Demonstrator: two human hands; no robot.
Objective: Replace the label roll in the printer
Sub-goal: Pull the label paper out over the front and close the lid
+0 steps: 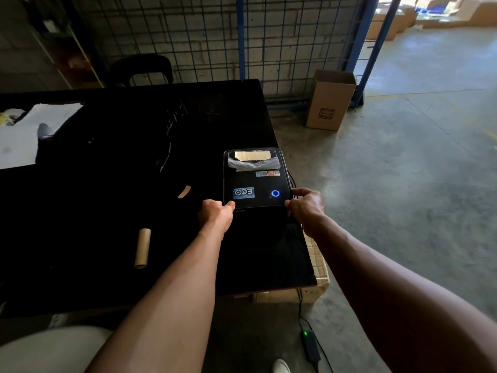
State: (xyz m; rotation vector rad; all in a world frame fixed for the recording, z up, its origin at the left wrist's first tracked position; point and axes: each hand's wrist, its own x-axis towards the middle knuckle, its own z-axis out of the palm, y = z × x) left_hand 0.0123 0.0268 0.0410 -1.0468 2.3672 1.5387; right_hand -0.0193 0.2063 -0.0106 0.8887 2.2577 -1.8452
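Observation:
A black label printer (255, 181) stands near the right edge of the dark table (134, 157), its lid down, a blue ring light glowing on top and a window at the back showing pale label stock. My left hand (216, 214) grips the lid's front left corner. At the front right corner, my right hand (306, 205) holds the lid's edge with thumb and fingers. An empty cardboard roll core (142, 247) lies on the table to the left of my left forearm.
A small paper scrap (184, 191) lies left of the printer. A cable runs from the printer's right side down to a power adapter (310, 345) on the floor. An open cardboard box (329, 100) stands by the blue wire fence (242, 36). A dark chair (142, 70) sits behind the table.

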